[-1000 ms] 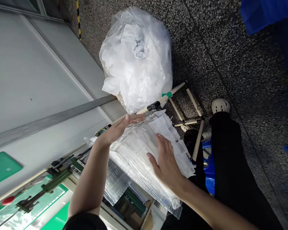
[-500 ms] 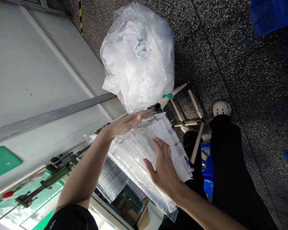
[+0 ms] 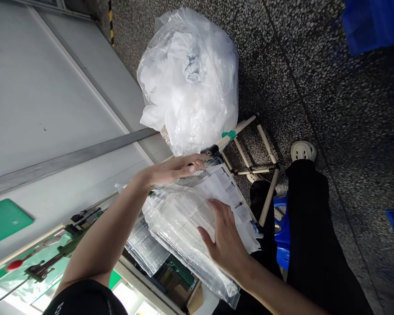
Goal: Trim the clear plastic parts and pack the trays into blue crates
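Note:
A thick stack of clear plastic bags (image 3: 180, 214) with white labels or papers (image 3: 223, 183) on its far right side lies in front of me. My left hand (image 3: 179, 168) rests along the far edge of the stack, fingers stretched out. Against the stack's right-hand part lies my right hand (image 3: 225, 234), its thumb apart and its fingers slightly bent. Neither palm is visible, but nothing appears gripped. A second clear plastic bundle (image 3: 146, 245) sits lower, under the left side of the stack.
A large clear bag of white plastic wrap (image 3: 190, 83) stands beyond the stack. Cream pipe framing (image 3: 265, 192) borders it on the right. A green metal fixture with a red knob (image 3: 15, 265) is at left. A blue stool (image 3: 282, 236) and blue bins (image 3: 374, 24) are at right.
The stack has shifted slightly left and down, uncovering more of the frame's edge by the labels. The left hand's fingers have bent a little; the right hand stays nearly in place.

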{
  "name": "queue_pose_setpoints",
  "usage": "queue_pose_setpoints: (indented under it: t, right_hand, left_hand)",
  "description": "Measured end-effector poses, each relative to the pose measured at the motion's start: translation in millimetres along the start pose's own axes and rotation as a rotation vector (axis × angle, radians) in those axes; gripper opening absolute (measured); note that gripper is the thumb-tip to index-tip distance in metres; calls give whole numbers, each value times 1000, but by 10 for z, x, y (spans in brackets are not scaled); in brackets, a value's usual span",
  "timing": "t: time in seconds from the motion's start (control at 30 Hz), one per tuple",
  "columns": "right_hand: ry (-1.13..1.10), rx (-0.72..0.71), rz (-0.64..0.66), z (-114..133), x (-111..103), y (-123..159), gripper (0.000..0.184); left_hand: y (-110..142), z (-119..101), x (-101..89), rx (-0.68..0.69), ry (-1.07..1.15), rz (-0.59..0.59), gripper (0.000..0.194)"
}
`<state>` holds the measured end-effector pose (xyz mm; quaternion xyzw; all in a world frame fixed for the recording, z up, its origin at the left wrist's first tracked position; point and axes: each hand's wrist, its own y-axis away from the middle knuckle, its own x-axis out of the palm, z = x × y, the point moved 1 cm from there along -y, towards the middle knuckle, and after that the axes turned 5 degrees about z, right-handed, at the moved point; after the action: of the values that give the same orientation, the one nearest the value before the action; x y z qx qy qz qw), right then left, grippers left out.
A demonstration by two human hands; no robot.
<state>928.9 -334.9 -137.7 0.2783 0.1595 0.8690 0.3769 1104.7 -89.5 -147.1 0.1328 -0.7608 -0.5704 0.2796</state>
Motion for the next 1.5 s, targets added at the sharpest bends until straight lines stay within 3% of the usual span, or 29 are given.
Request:
queue_pose_setpoints:
  t: [0.17, 0.27, 0.43, 0.53, 0.73, 1.23, 1.33, 1.5]
  right_hand:
    - [-29, -16, -163, -133, -308, -149, 33]
    - [-10, 46, -287, -348, -488, -338, 34]
    - [56, 52, -211, -824, -519, -673, 49]
    - [54, 27, -171, -949, -454, -744, 52]
    - [86, -14, -137, -841, -397, -693, 59]
    - [446, -112, 31, -834, -311, -628, 59]
    - [476, -170, 62, -808, -340, -601, 54]
    - [532, -211, 130, -684, -402, -559, 31]
  left_hand:
    - [118, -24, 85, 38, -24, -15, 92]
    - [185, 38, 134, 79, -3, -25, 90]
    - [260, 183, 158, 150, -21, -31, 90]
    - [275, 210, 151, 190, -28, -23, 91]
    - [254, 208, 139, 221, -22, -16, 90]
    - [291, 341, 131, 249, -8, -31, 92]
    - [278, 334, 109, 259, -10, -30, 91]
    - [247, 352, 81, 276, -10, -24, 89]
